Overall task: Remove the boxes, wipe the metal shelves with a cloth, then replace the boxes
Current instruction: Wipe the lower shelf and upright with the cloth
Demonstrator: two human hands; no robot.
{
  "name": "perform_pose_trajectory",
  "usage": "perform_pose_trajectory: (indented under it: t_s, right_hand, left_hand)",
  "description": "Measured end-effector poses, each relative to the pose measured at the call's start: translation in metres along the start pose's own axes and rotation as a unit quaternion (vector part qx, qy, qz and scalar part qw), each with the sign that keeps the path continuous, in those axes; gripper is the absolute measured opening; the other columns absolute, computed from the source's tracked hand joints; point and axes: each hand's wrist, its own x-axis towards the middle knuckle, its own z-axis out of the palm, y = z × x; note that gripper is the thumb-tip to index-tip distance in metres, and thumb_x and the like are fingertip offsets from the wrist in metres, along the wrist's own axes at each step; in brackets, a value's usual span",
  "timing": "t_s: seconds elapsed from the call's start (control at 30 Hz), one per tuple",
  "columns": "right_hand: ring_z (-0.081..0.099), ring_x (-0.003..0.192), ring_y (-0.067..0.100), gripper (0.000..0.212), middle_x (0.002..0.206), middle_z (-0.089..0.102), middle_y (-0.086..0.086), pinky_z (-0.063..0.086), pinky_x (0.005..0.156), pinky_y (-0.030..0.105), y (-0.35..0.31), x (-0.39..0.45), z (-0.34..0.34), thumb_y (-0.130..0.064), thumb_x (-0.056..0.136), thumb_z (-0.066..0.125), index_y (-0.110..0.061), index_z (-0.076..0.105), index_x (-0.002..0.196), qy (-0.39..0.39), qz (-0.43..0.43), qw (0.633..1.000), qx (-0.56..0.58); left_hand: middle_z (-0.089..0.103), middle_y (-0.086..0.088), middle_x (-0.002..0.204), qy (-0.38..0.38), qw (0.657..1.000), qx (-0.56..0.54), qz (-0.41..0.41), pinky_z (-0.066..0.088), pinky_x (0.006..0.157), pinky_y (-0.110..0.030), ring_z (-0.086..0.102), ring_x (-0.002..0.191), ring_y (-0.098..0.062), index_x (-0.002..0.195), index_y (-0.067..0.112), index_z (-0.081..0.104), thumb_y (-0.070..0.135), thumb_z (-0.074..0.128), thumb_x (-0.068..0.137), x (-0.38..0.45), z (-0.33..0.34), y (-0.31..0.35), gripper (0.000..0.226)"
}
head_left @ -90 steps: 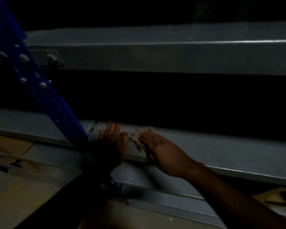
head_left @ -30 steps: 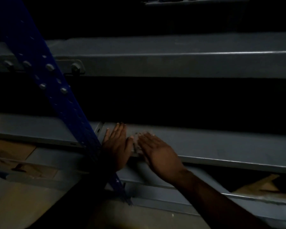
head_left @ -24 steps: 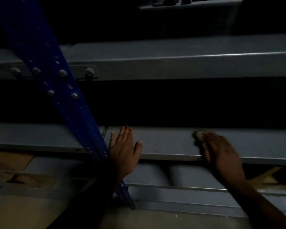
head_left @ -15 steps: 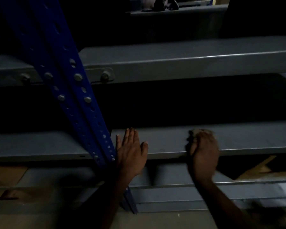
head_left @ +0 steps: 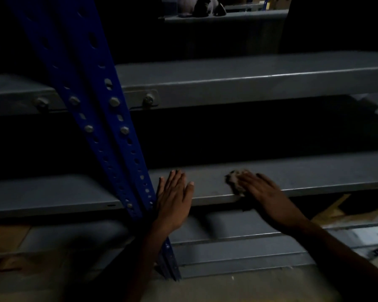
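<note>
From the head camera, in dim light: the left hand (head_left: 174, 200) lies flat, fingers straight, on the front edge of the lower grey metal shelf (head_left: 314, 171), just beside the blue perforated upright (head_left: 109, 118) that crosses the view and hides part of the shelving. The right hand (head_left: 264, 192) presses a small crumpled cloth (head_left: 235, 182) onto the same shelf — fingers extended over it, the cloth showing past the fingertips. Above runs another grey shelf (head_left: 249, 79), bolted to the upright. Below, cardboard (head_left: 334, 211) shows at the right, partly hidden. No boxes are identifiable on the shelves — the gap between them is dark.
</note>
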Motion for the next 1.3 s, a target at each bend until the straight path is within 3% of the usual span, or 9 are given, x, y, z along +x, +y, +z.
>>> perform_pose_trajectory:
  t_s: [0.13,0.27,0.5,0.63,0.7,0.8,0.93,1.13,1.3]
  right_hand:
    - [0.037,0.141,0.020,0.048,0.149,0.045,0.004,0.025,0.115,0.031,0.046,-0.033,-0.020,-0.033,0.097,0.046,-0.016,0.047,0.142,0.029,0.145,0.987,0.065]
    - [0.048,0.130,0.035,0.050,0.139,0.054,0.018,0.032,0.111,0.037,0.025,-0.007,-0.001,-0.016,0.087,0.067,-0.003,0.054,0.134,0.092,0.283,0.952,0.068]
    - [0.057,0.123,0.041,0.056,0.129,0.060,0.026,0.042,0.108,0.052,-0.092,0.099,0.028,-0.030,0.088,0.037,0.006,0.062,0.124,0.021,0.097,0.990,0.096]
    - [0.044,0.137,0.023,0.055,0.146,0.048,0.011,0.026,0.118,0.032,-0.066,0.105,0.012,-0.038,0.097,0.035,-0.006,0.055,0.137,-0.049,-0.092,0.989,0.106]
    - [0.038,0.139,0.013,0.053,0.150,0.043,0.000,0.025,0.116,0.025,-0.034,0.097,-0.001,-0.040,0.097,0.038,-0.016,0.048,0.144,-0.067,-0.080,0.986,0.132]
    - [0.060,0.114,0.030,0.053,0.125,0.065,0.011,0.036,0.099,0.029,-0.015,0.094,-0.002,-0.036,0.087,0.048,-0.009,0.058,0.131,-0.036,0.027,0.993,0.113]
    - [0.065,0.094,0.038,0.050,0.103,0.069,0.018,0.036,0.096,0.035,-0.061,0.113,0.019,-0.037,0.091,0.040,-0.001,0.066,0.113,0.023,0.055,0.993,0.106]
    - [0.054,0.123,0.022,0.037,0.135,0.058,0.008,0.023,0.109,0.015,-0.143,0.152,0.014,-0.025,0.098,0.049,-0.012,0.057,0.131,-0.037,-0.054,0.965,0.253]
    - [0.064,0.088,0.011,0.016,0.102,0.070,-0.004,0.046,0.074,0.022,-0.188,0.163,0.005,-0.026,0.099,0.050,-0.024,0.063,0.108,-0.041,0.017,0.927,0.374]
  left_hand:
    - [0.008,0.008,0.163,0.005,0.998,0.061,0.013,-0.014,0.119,-0.031,-0.006,0.148,0.000,0.155,0.019,0.017,0.058,-0.004,0.088,-0.003,0.000,0.004,0.081]
    - [0.007,0.007,0.163,0.017,0.996,0.085,0.017,-0.013,0.120,-0.032,-0.006,0.148,-0.002,0.155,0.018,0.016,0.060,-0.011,0.080,-0.005,0.000,0.008,0.090]
    - [0.006,0.008,0.163,0.008,0.995,0.095,0.003,-0.014,0.119,-0.030,-0.003,0.148,-0.002,0.156,0.020,0.014,0.049,-0.008,0.087,0.000,-0.002,0.008,0.078]
    - [0.014,0.002,0.162,0.033,0.994,0.102,-0.003,-0.006,0.121,-0.028,0.006,0.150,-0.009,0.155,0.015,0.020,0.047,-0.010,0.079,-0.010,-0.002,0.007,0.088]
    - [0.023,0.000,0.160,0.060,0.997,0.057,-0.010,0.001,0.122,-0.026,0.014,0.149,-0.012,0.152,0.012,0.030,0.049,0.001,0.084,-0.022,0.000,0.006,0.083]
    - [0.044,0.000,0.149,0.121,0.992,-0.029,-0.030,0.019,0.118,-0.024,0.034,0.141,-0.013,0.141,0.012,0.049,0.046,0.022,0.092,-0.041,0.000,0.003,0.066]
    - [0.063,0.011,0.108,0.221,0.967,-0.107,-0.075,0.046,0.094,-0.026,0.059,0.102,-0.008,0.109,0.024,0.067,0.041,0.040,0.093,-0.061,-0.011,0.000,0.035]
    - [0.049,0.013,0.083,0.307,0.922,-0.178,-0.157,0.040,0.073,-0.023,0.052,0.077,-0.002,0.078,0.031,0.046,0.042,0.043,0.090,-0.059,-0.027,-0.013,0.016]
    - [0.052,0.007,0.076,0.274,0.921,-0.200,-0.193,0.034,0.068,-0.023,0.052,0.074,0.001,0.073,0.029,0.044,0.033,0.045,0.099,-0.058,-0.038,-0.017,0.026]
